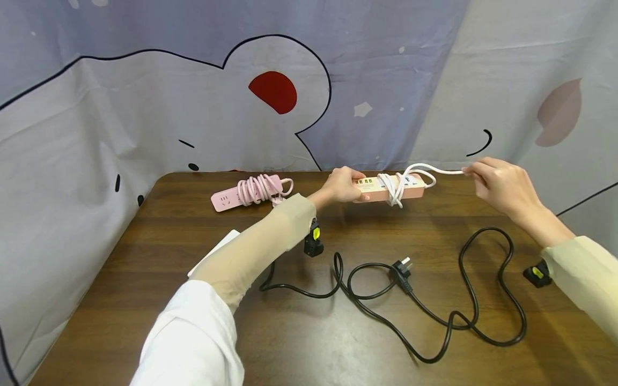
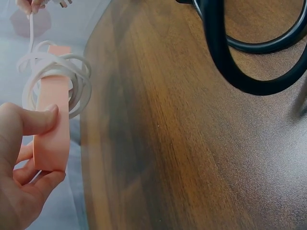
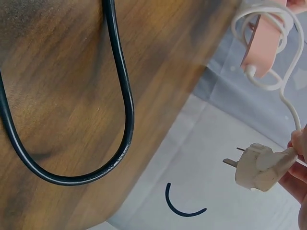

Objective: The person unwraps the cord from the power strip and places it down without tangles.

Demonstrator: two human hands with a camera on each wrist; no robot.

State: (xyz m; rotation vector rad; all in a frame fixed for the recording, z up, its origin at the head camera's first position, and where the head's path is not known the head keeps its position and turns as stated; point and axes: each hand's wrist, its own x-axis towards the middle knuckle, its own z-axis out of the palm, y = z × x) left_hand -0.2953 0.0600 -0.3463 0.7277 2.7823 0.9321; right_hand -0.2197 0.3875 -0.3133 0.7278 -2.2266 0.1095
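Note:
At the far side of the table, my left hand point(image 1: 340, 185) grips one end of a peach power strip point(image 1: 414, 191), thumb on one side and fingers on the other. Loops of white cord point(image 2: 81, 88) wrap around the strip's middle. From these loops the cord stretches to my right hand point(image 1: 504, 185), which pinches it right beside its plug. The white plug point(image 3: 261, 165) shows in the right wrist view, prongs pointing away from the hand. In the head view that plug is hidden behind the fingers.
A pink power strip point(image 1: 225, 200) wound with its own cord lies back left. A black cable point(image 1: 524, 324) snakes across the front and right of the table, its black plug point(image 1: 401, 271) near the middle. A white flat object point(image 1: 217, 246) is partly hidden under the left sleeve. Behind hangs a printed curtain point(image 1: 386, 69).

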